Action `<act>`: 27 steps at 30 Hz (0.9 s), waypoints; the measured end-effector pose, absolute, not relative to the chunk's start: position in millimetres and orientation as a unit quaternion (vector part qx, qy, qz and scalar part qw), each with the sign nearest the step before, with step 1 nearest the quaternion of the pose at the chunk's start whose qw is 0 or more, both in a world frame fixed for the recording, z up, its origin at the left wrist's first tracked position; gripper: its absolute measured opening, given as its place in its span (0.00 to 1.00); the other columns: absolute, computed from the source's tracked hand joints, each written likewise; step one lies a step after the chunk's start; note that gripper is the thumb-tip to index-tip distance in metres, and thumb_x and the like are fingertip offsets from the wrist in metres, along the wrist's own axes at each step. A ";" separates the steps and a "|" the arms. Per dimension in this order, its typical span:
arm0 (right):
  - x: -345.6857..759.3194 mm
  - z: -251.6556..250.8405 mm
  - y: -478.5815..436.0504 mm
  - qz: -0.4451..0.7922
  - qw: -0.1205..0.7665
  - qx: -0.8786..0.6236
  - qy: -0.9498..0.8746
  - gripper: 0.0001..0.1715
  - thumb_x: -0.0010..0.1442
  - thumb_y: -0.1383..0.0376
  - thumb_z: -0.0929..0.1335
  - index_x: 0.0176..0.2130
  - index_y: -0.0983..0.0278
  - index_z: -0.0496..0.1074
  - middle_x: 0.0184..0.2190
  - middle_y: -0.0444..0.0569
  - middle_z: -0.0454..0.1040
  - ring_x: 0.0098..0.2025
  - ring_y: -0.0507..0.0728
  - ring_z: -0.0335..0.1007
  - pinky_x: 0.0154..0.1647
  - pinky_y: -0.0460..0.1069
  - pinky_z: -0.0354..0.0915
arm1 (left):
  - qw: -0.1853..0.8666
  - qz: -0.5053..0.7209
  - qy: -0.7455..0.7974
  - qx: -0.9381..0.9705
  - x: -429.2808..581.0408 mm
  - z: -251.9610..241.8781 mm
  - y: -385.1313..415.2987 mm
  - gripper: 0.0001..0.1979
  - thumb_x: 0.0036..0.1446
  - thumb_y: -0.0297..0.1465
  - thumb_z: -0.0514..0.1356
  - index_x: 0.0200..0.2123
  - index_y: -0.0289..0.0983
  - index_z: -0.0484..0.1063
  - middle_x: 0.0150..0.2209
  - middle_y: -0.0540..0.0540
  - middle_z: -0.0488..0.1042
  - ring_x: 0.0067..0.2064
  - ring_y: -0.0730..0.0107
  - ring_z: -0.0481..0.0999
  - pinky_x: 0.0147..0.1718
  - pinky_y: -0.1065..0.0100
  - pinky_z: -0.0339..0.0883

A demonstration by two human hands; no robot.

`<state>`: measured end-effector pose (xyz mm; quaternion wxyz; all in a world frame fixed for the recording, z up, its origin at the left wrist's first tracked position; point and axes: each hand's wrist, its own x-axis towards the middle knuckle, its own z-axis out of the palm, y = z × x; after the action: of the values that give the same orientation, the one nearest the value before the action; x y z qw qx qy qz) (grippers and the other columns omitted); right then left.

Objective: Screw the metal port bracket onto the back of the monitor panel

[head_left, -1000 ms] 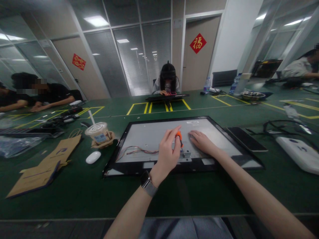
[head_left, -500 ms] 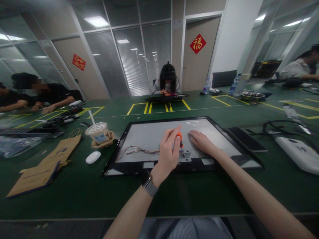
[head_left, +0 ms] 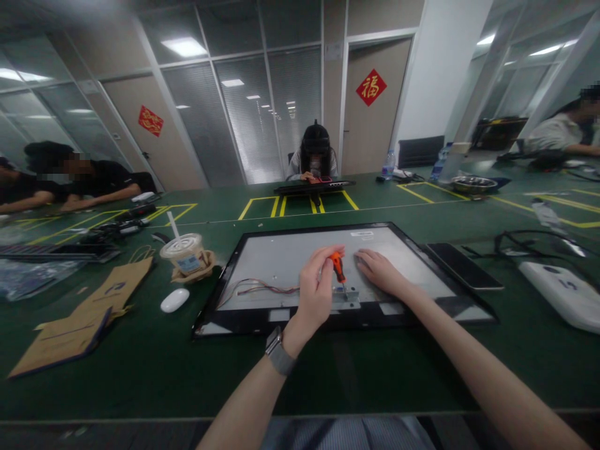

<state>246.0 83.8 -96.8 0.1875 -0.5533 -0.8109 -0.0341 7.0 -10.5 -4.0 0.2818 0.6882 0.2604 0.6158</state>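
My left hand (head_left: 317, 282), with a watch on its wrist, is closed on the orange handle of a screwdriver (head_left: 337, 266). The screwdriver's tip points down at a small metal bracket (head_left: 349, 298) near the front edge of a flat display panel (head_left: 285, 250). The panel lies with its grey metal back upward inside a black frame. My right hand (head_left: 379, 270) rests flat on the panel, right of the screwdriver, fingers stretched out and holding nothing. Thin coloured wires (head_left: 267, 284) run across the panel to the left of my left hand.
Left of the panel are a drink cup (head_left: 185, 255) in a cardboard holder, a white mouse (head_left: 175, 300) and a paper bag (head_left: 110, 290). A black phone (head_left: 462, 265), a white case (head_left: 562, 294) and black cables (head_left: 529, 240) lie right. A person (head_left: 316, 153) sits opposite.
My left hand's fingers have shifted around the screwdriver handle, so more of the handle and shaft shows. My right hand stays on the panel. The camera view has moved slightly.
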 end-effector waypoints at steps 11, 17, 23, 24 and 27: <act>246.3 -96.9 84.3 -0.036 0.177 -0.557 -0.811 0.23 0.70 0.64 0.60 0.60 0.66 0.70 0.61 0.61 0.71 0.62 0.65 0.68 0.62 0.59 0.64 | 0.254 0.631 0.304 0.667 6.7 -0.3 -5.2 0.10 0.67 0.32 0.59 0.45 0.39 0.80 0.38 0.46 0.72 0.40 0.69 0.74 0.42 0.67 0.70; 246.8 -97.4 84.6 -0.034 0.182 -0.554 -0.812 0.24 0.69 0.64 0.60 0.60 0.67 0.70 0.61 0.63 0.71 0.61 0.66 0.69 0.62 0.60 0.65 | 0.270 0.633 0.303 0.659 7.6 2.2 -9.3 0.11 0.68 0.33 0.58 0.47 0.38 0.79 0.37 0.47 0.71 0.36 0.72 0.74 0.38 0.69 0.71; 247.1 -98.9 85.9 -0.033 0.188 -0.552 -0.812 0.23 0.69 0.64 0.60 0.60 0.66 0.71 0.61 0.62 0.72 0.61 0.66 0.69 0.63 0.61 0.64 | 0.267 0.633 0.310 0.657 7.8 2.4 -8.4 0.12 0.68 0.35 0.58 0.47 0.38 0.79 0.36 0.47 0.70 0.34 0.73 0.73 0.35 0.70 0.72; 247.2 -99.1 86.0 -0.032 0.187 -0.553 -0.811 0.23 0.69 0.64 0.60 0.60 0.66 0.71 0.61 0.62 0.71 0.62 0.66 0.68 0.63 0.61 0.64 | 0.266 0.634 0.309 0.657 7.8 2.2 -8.1 0.12 0.68 0.35 0.58 0.47 0.38 0.79 0.36 0.48 0.70 0.34 0.73 0.73 0.35 0.70 0.72; 247.5 -98.8 85.6 -0.032 0.185 -0.555 -0.810 0.23 0.69 0.64 0.60 0.60 0.66 0.70 0.61 0.62 0.71 0.62 0.66 0.68 0.62 0.60 0.64 | 0.264 0.637 0.306 0.656 8.0 1.8 -8.1 0.11 0.68 0.34 0.58 0.47 0.38 0.79 0.35 0.48 0.69 0.34 0.73 0.73 0.36 0.69 0.72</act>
<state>247.5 85.6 -98.8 0.1848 -0.5550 -0.8105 -0.0315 8.0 -8.1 1.8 0.2637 0.6564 0.3064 0.6369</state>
